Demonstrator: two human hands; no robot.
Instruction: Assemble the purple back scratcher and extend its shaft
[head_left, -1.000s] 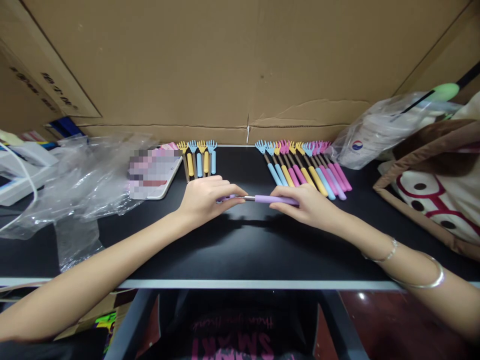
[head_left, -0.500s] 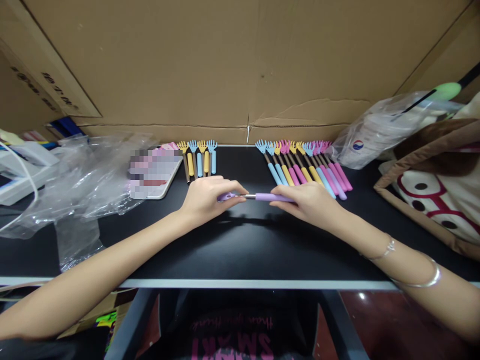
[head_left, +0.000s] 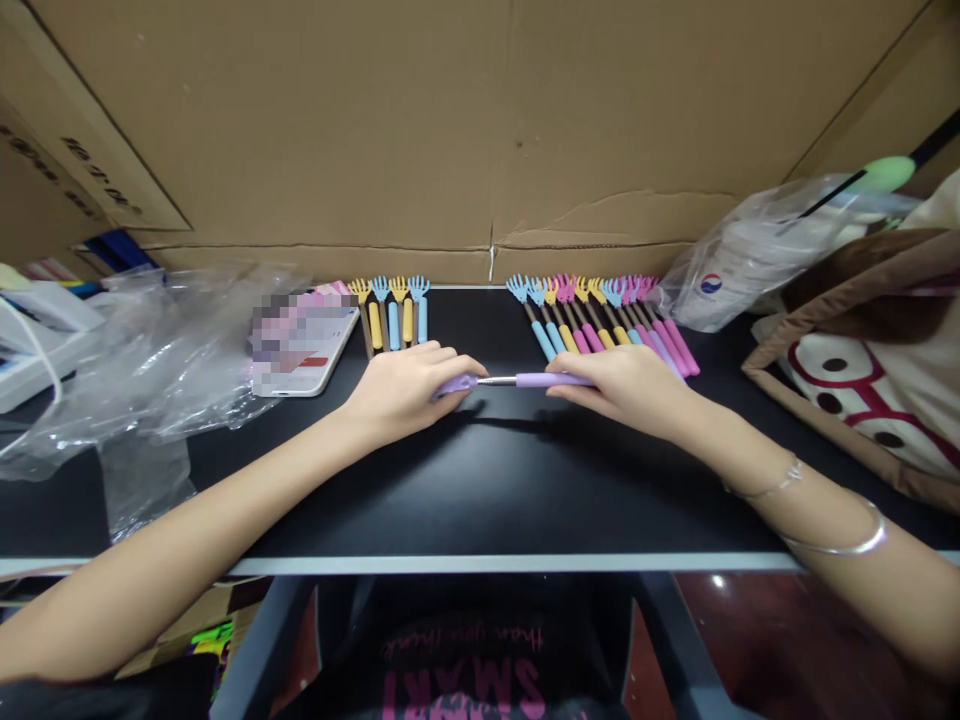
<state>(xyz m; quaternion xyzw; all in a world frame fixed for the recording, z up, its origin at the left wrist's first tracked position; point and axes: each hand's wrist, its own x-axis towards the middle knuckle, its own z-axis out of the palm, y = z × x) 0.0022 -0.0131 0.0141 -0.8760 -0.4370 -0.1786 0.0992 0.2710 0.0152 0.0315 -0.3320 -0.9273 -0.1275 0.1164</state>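
Note:
A purple back scratcher (head_left: 531,380) with a metal rod lies level between my two hands, above the black table (head_left: 450,500). My left hand (head_left: 409,385) is closed around its head end, which the fingers partly cover. Thumb and fingers of my right hand (head_left: 626,390) pinch its purple grip. Beyond the right hand, a row of back scratchers (head_left: 574,325) in blue, yellow, pink and purple lies side by side, claw heads to the back. Past the left hand rests a smaller group of yellow and blue back scratchers (head_left: 394,315), their lower ends partly behind that hand.
A phone (head_left: 319,350) and crumpled clear plastic bags (head_left: 180,350) lie on the left. At the right stand a cup in a plastic bag (head_left: 739,270) and a brown and cream bag (head_left: 847,380). A cardboard wall (head_left: 375,130) closes off the back.
My hands have drawn slightly apart along the back scratcher, and more of its metal rod shows. The whole view has shifted a little.

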